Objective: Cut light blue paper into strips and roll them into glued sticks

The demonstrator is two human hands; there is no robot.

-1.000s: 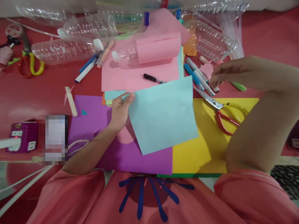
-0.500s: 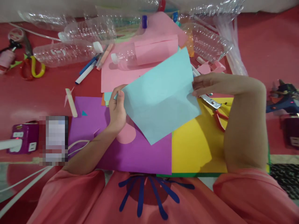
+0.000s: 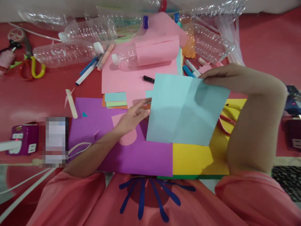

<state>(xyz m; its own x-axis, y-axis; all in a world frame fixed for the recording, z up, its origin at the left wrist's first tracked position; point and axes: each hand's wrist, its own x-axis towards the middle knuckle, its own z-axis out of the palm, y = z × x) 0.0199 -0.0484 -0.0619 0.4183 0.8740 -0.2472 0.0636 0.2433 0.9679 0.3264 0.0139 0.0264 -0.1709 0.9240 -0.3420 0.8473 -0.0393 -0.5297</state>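
A light blue sheet of paper [image 3: 185,110] is held up over the purple paper [image 3: 148,160] and the yellow paper [image 3: 195,160]. My right hand [image 3: 223,75] grips the sheet at its top right edge, thumb partly hidden. Beside the sheet's left edge is my left hand [image 3: 135,117], its fingers stretched out; the index fingertip reaches the edge, and I cannot tell if it touches. Under my left hand lies a pink paper piece with a rounded end [image 3: 128,136]. Red-handled pliers [image 3: 227,124] show partly behind the sheet's right side.
Behind the sheet, a bottle wrapped in pink paper [image 3: 157,51] lies on pink paper. A black pen [image 3: 148,79] and several markers [image 3: 87,73] lie nearby. Clear bottles [image 3: 66,53] line the back. Scissors [image 3: 33,67] and a phone [image 3: 56,141] are at left.
The light blue sheet has moved right and turned more upright, carried by my right hand. My left hand has let go of its left corner and moved right. The black pen has come into view.
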